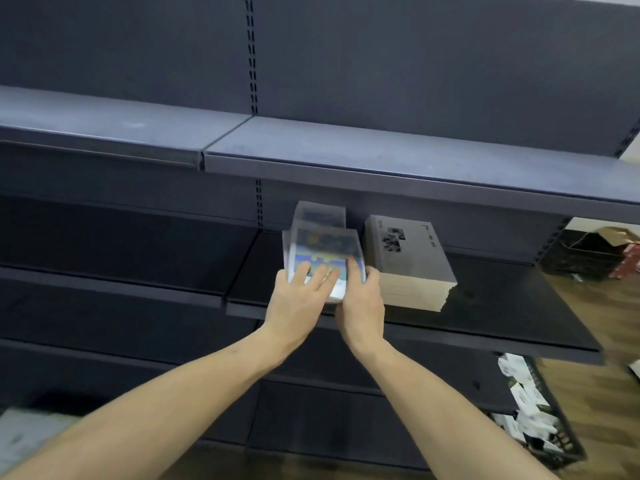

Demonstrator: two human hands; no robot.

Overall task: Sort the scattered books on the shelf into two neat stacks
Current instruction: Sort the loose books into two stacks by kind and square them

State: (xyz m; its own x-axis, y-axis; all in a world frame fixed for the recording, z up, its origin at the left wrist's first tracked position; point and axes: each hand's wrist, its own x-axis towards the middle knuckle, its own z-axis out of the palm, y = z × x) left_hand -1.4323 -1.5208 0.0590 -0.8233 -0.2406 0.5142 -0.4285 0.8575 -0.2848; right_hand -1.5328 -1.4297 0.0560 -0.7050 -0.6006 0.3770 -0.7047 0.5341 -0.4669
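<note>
A tall dark grey metal shelving unit [381, 64] is filling almost the whole view, with slotted upright rails running down its back panel. A bare upper shelf board [311, 143] is stretching across the picture, and beneath it a dark middle shelf [502, 306] is carrying the books. Lower boards are sitting in shadow below that.

At the lower right, a black plastic crate [540, 410] holding small black and white packets is standing on a brown wood-pattern floor [609, 393]. Further back on the right, an open brown cardboard box [613, 237] is sitting on a dark crate.

Two bare forearms are reaching up from the bottom of the frame towards the middle shelf.

On that shelf, a neat stack of grey-covered books with pale page edges [412, 265] is lying flat, right of centre. Just beside it to the left, a smaller pile of colourful blue and yellow covered books [322, 244] is lying blurred, its upper books fanned out of line with the ones beneath.

The left hand [301, 299] is resting with straight, spread fingers flat on the top cover of the colourful pile. The right hand [363, 299] is gripping the pile's right side, its fingers curling onto the cover and its thumb lying in the narrow gap next to the grey stack.
</note>
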